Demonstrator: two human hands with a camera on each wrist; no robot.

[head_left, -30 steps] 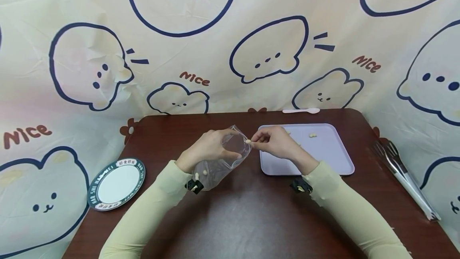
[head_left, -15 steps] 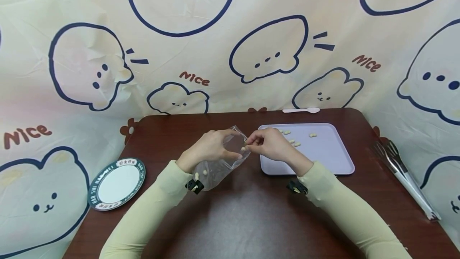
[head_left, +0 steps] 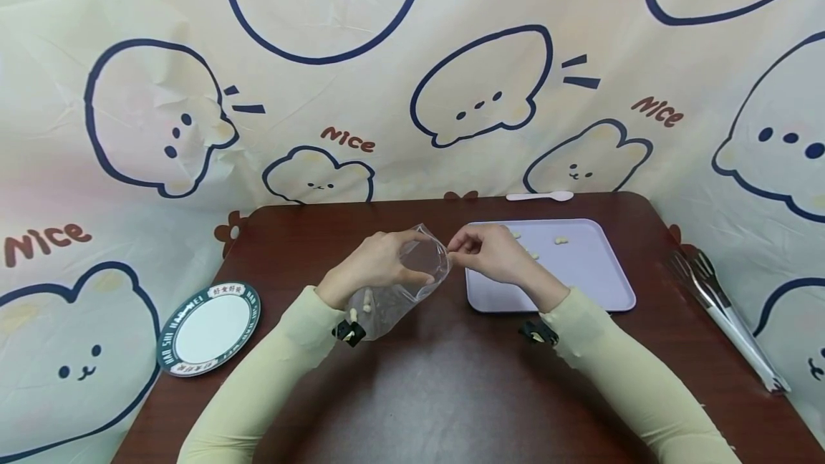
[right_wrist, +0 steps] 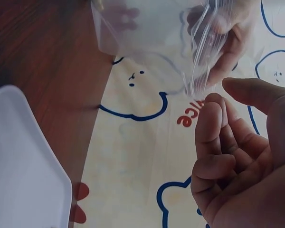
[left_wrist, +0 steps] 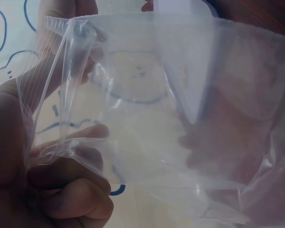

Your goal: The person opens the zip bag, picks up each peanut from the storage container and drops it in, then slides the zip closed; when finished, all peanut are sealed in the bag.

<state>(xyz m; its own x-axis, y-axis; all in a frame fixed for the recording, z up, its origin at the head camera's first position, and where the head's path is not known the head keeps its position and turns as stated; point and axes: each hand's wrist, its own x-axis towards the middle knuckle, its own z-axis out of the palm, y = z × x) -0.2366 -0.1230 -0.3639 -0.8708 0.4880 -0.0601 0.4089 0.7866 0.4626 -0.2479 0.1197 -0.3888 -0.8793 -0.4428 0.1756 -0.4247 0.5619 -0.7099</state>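
My left hand (head_left: pixel 374 260) grips a clear plastic zip bag (head_left: pixel 396 310) near its mouth, which gapes toward the right. Small pale peanut-shaped pieces (head_left: pixel 367 301) lie low inside the bag. Right at the bag's rim is my right hand (head_left: pixel 493 256). In the right wrist view, its thumb (right_wrist: pixel 251 92) stands apart from the loosely bent index finger, and nothing shows between them. Behind that hand lies a pale lilac tray (head_left: pixel 593 278) with several more pieces (head_left: pixel 561 240), some partly hidden by the hand.
A green-rimmed plate (head_left: pixel 209 328) sits at the table's left edge. Long metal utensils (head_left: pixel 728 321), one a fork, lie along the right edge. A pale spoon (head_left: pixel 540 197) rests at the back edge, before a patterned cloth (head_left: pixel 387 92).
My right hand brought a pale piece to the bag's mouth, dipped in, and has drawn back slightly right without it. More of a piece shows inside the bag. The left hand has stayed still.
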